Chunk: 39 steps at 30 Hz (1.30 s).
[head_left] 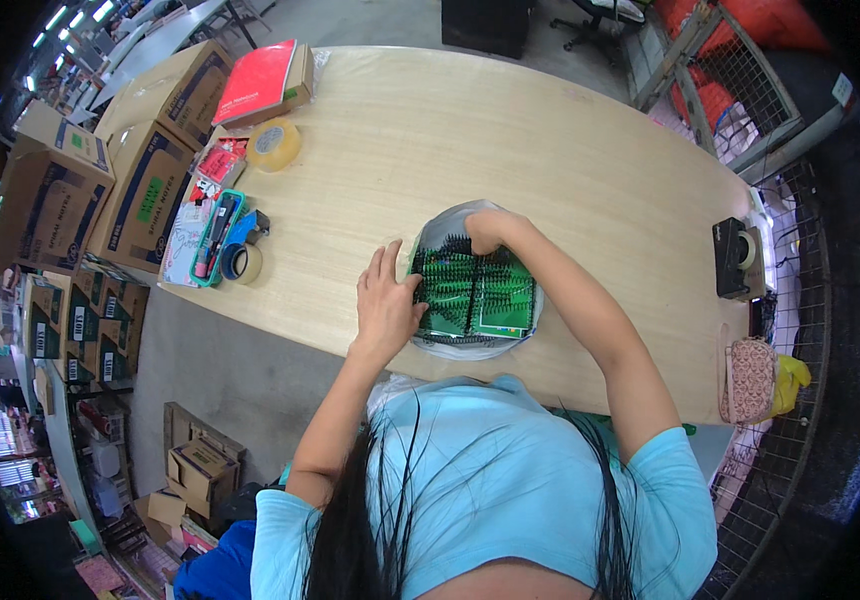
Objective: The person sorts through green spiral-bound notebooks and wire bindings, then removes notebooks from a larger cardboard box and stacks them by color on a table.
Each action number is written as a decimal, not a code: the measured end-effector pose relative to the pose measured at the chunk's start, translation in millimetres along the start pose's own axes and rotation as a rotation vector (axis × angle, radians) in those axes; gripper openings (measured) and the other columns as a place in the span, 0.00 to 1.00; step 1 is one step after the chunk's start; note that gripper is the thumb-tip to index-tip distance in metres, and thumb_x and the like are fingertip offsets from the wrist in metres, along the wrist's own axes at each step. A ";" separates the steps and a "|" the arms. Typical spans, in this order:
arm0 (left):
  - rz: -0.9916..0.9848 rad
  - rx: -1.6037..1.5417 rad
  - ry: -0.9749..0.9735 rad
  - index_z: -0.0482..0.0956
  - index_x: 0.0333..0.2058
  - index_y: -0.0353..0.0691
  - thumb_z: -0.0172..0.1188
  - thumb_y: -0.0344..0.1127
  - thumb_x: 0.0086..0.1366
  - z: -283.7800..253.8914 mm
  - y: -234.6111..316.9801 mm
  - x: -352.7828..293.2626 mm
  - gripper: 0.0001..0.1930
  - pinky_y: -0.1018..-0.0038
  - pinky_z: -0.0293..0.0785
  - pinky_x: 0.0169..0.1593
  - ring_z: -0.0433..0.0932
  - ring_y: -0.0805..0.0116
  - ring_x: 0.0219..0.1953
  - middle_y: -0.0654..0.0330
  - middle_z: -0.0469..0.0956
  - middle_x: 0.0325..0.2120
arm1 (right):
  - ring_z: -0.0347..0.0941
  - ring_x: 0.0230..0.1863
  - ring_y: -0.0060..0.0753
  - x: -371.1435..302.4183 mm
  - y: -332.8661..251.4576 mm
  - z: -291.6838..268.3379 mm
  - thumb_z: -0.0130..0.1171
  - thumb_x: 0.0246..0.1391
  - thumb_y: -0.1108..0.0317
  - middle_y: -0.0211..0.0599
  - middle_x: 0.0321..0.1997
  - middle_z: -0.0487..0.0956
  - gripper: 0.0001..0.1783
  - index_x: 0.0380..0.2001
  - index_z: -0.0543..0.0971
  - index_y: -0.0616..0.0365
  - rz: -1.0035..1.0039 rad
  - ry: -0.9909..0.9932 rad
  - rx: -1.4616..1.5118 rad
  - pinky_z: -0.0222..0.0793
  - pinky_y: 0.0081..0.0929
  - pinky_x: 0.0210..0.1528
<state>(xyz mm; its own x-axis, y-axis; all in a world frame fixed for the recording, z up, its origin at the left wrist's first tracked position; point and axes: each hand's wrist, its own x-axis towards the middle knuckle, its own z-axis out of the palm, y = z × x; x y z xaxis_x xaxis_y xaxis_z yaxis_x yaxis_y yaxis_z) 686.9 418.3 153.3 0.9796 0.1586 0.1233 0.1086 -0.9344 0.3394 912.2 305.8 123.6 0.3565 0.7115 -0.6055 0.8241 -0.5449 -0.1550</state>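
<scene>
In front of me on the table, a grey-white plastic bag [447,349] stands with its mouth spread round several green notebooks [505,303] with black spiral bindings. They are packed side by side, spirals upward. My left hand [387,305] rests at the bag's left side, fingers apart, the thumb and fingertips touching the notebooks' left edge. At the far side of the bag is my right hand [490,232], its fingers curled down against the bag's far rim and the notebooks' far end. Its fingertips are hidden, so what they pinch cannot be made out.
On the table's left stand a clear tape roll [275,145], a red notebook [257,83], a teal basket of pens [218,237] and a tape dispenser [243,258]. Cartons [145,200] crowd the left edge. A black box [731,258] and patterned pouch [750,380] are at right.
</scene>
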 end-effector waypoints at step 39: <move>-0.112 -0.485 0.193 0.80 0.48 0.42 0.67 0.29 0.53 -20.8 -46.6 -10.7 0.20 0.58 0.63 0.62 0.61 0.44 0.63 0.44 0.60 0.63 | 0.76 0.51 0.41 54.8 4.1 31.8 0.62 0.38 0.66 0.44 0.45 0.82 0.21 0.40 0.85 0.58 0.101 -0.119 -0.101 0.67 0.30 0.56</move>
<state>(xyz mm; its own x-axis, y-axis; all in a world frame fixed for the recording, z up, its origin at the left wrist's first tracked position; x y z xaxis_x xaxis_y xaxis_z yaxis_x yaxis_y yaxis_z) 667.8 466.8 155.6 0.9125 0.3478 0.2154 0.0756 -0.6609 0.7467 921.1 328.5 65.0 0.3902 0.5942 -0.7034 0.8288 -0.5594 -0.0127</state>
